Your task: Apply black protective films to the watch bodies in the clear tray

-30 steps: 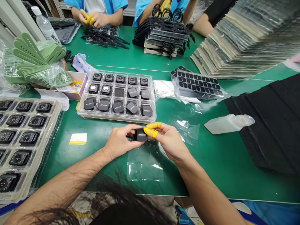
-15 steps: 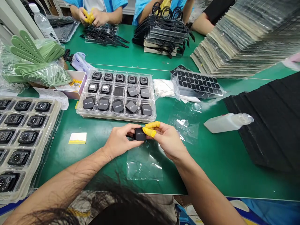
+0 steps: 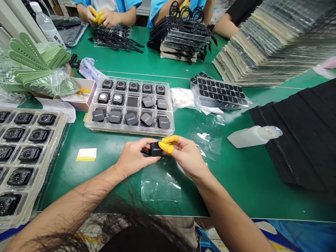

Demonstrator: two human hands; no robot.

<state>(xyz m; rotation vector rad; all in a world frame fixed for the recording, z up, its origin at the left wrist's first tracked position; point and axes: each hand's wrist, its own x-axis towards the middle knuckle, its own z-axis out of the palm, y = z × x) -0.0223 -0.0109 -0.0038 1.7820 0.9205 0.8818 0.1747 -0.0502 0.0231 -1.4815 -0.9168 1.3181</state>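
Observation:
Between my hands is a black smartwatch case, a dark square printed with white lettering on its upper face. My left hand is closed on its left side, thumb below and fingers above. Yellow finger cots cover the thumb and forefinger of my right hand, which pinch the case's upper right corner; whether they grip the case or only the dark square's edge is hard to see. A clear plastic sheet lies under and in front of my hands. Beyond them stands a clear tray with watch cases and dark square pieces in its compartments.
At left is another tray of watch cases, with a small white card nearby. Green straps lie behind. To the right are a plastic bottle, black label sheets and a tall tray stack. Co-workers' hands work opposite.
Hardly anything differs. The view has shifted slightly, and both hands stay on the smartwatch case in nearly the same pose.

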